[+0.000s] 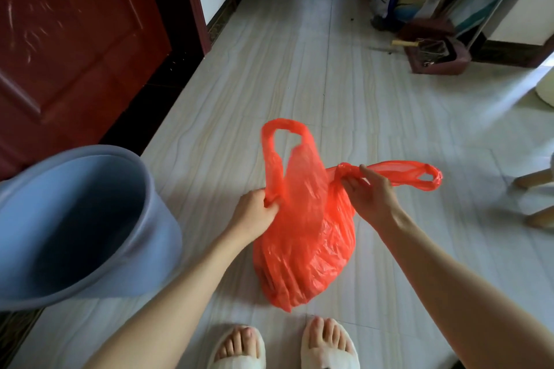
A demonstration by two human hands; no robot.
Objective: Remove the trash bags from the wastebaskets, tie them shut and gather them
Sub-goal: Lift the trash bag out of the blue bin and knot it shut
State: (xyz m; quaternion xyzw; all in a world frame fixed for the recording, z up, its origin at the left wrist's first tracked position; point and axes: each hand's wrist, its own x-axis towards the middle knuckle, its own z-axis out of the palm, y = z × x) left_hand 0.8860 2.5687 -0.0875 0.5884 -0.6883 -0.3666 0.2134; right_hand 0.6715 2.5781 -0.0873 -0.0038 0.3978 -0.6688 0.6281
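My left hand (pixel 256 213) pinches one looped handle of the crinkled red plastic trash bag (pixel 305 249), fingers curled around the film. My right hand (pixel 370 193) grips the other handle, bunched and drawn out to the right. The bag's full body rests on the pale tiled floor (pixel 299 75) below and between both hands. Left of my left hand, a round blue plastic wastebasket (pixel 78 219) stands tilted.

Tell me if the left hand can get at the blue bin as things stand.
Probably yes, but not freely: the bin sits close beside the left hand with bare floor between, yet that hand grips a handle of the red bag.
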